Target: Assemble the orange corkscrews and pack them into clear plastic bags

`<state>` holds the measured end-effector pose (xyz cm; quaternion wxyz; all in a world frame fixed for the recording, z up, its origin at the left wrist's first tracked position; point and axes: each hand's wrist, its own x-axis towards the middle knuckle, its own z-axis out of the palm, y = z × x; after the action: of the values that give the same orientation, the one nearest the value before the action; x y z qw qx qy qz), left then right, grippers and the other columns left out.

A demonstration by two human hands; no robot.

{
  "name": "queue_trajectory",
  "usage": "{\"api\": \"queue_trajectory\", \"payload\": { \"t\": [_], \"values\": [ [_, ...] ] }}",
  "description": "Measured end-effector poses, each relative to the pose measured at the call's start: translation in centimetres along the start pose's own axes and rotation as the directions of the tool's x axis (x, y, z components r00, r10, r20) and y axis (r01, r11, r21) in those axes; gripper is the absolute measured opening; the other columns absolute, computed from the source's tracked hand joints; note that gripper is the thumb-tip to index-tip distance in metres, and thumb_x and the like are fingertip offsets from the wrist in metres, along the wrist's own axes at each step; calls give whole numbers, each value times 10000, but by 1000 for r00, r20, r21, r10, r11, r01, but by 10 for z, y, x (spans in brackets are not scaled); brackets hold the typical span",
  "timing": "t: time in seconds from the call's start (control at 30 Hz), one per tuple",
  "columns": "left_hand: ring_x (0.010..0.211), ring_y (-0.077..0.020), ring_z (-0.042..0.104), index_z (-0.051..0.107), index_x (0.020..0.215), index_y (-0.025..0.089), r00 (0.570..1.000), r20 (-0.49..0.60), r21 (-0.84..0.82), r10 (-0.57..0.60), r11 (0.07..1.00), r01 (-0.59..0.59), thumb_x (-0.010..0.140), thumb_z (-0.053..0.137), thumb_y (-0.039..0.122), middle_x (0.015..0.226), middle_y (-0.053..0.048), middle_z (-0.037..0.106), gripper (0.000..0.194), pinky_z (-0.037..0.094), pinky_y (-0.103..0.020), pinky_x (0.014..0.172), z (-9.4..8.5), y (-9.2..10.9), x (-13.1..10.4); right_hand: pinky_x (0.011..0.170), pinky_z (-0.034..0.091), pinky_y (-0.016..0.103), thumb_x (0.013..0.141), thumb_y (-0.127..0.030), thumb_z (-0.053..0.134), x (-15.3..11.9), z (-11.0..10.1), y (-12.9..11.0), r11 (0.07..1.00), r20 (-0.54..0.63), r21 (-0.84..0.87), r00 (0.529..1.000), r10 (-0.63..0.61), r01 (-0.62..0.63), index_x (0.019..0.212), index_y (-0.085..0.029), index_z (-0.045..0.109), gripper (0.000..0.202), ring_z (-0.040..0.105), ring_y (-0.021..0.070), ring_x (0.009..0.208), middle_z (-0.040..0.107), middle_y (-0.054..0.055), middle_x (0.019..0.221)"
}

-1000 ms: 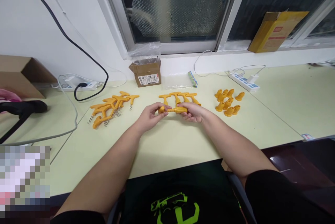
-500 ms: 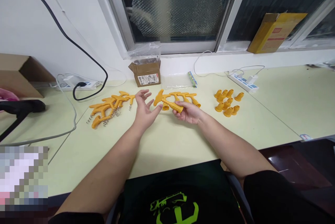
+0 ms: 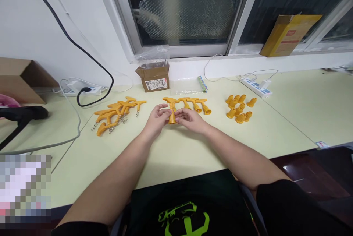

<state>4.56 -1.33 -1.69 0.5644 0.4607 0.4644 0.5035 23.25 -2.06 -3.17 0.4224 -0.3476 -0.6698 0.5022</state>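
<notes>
A brown box (image 3: 154,77) stands beneath the window (image 3: 184,11).

even, fairly bright indoor light, dark window (image 3: 187,18) with a thin bright glare streak at its top, soft shadow on the table (image 3: 184,155) near its front edge, wide-angle stretch toward the edges, lower-left corner pixelated, hands (image 3: 157,120) slightly soft

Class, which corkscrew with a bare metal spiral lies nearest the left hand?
The corkscrew at the group's right end; the others lie farther from the left hand.
</notes>
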Motion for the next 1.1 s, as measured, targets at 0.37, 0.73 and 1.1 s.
{"api": "queue_trajectory", "payload": {
  "t": [0.37, 0.73, 1.1],
  "values": [
    [849, -238, 617, 785, 925, 193, 923, -99, 765, 371, 621, -168, 790, 660, 279, 1011, -104, 675, 203, 491, -420, 947, -47, -16, 40, 714, 527, 317, 909, -303, 629, 0, -45, -10, 876, -103, -455, 968, -230, 160, 957, -216, 686, 115, 627, 170, 778, 702, 50, 947],
    [961, -275, 626, 776, 1090, 201, 951, 84, 807, 299, 539, -241, 720, 777, 360, 1100, -103, 591, 403, 511, -435, 1018, -41, -26, 41, 883, 502, 418, 823, -281, 611, -6, -118, -20, 672, -529, -687, 825, -200, -278, 915, -211, 696, 144, 645, 251, 868, 738, 74, 971],
    [882, -223, 651, 711, 1233, 194, 960, 153, 758, 233, 596, -265, 746, 785, 435, 1252, -125, 599, 549, 564, -402, 918, -42, -25, 36, 957, 321, 584, 765, -404, 737, -34, -188, -31, 419, -801, -429, 551, 234, -801, 857, -198, 672, 235, 603, 273, 839, 694, 100, 775]
  ]
}}
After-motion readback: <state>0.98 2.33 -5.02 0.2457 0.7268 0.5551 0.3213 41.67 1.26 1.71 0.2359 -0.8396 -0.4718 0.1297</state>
